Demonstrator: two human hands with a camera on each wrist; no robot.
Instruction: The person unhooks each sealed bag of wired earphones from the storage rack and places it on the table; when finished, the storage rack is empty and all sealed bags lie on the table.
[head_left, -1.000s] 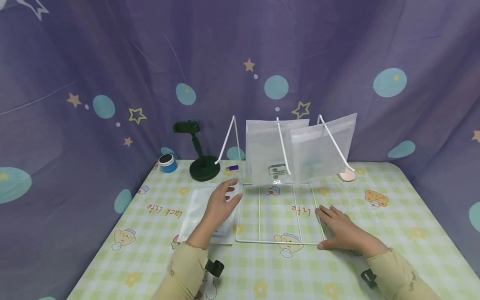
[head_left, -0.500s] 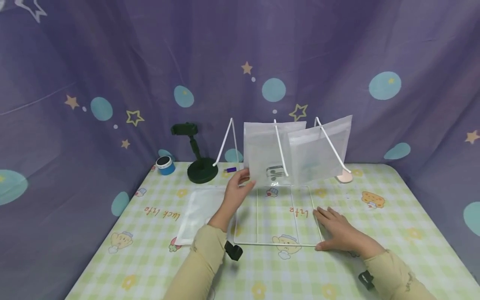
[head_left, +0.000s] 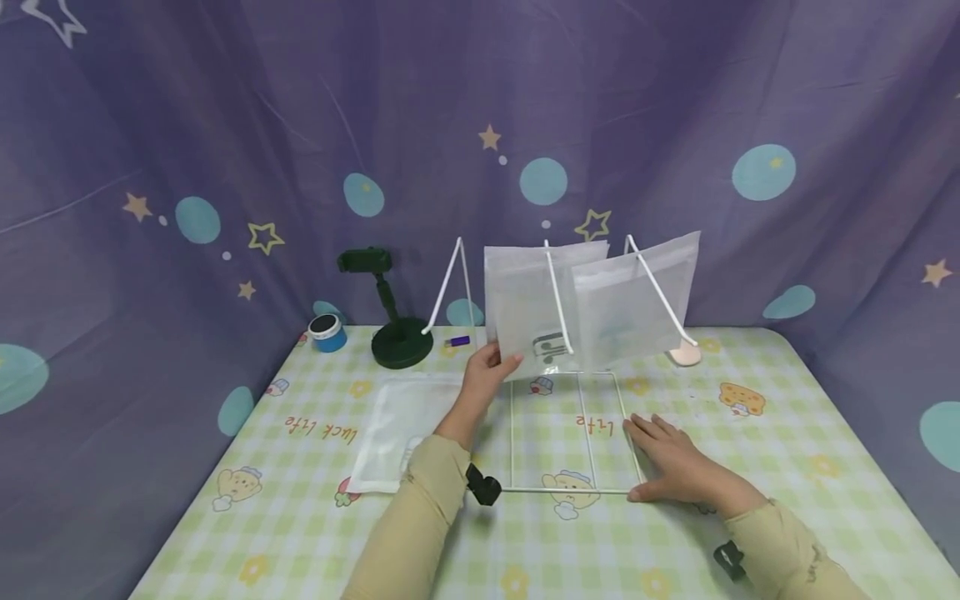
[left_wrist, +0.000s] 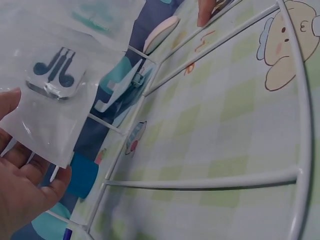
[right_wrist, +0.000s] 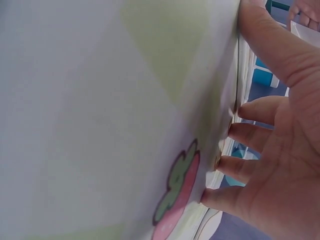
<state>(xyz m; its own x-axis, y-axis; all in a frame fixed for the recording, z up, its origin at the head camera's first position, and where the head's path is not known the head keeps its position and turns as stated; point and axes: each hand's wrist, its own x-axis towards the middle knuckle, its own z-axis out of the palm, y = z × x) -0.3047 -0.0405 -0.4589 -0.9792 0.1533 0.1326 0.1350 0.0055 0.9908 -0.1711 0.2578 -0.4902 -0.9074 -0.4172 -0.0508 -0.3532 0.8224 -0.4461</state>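
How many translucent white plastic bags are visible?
3: one bag at the white wire rack's middle prong, another at its right prong, a third flat left of the rack. Others may hide behind.

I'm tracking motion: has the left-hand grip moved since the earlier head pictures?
Yes: relative to the wire rack, the left-hand grip moved right and forward to the left hanging pouch.

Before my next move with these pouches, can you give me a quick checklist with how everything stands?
1. Left hand holds the earphone-marked pouch: ok, thumb in front at its lower edge.
2. Right hand at the white wire rack: ok, beside the base's right edge.
3. Left hook free: ok, nothing hangs on it.
4. Right pouch level: not ok, its top edge slants upward to the right.
5. Flat pouch's contents identified: cannot tell, only faint marks show.
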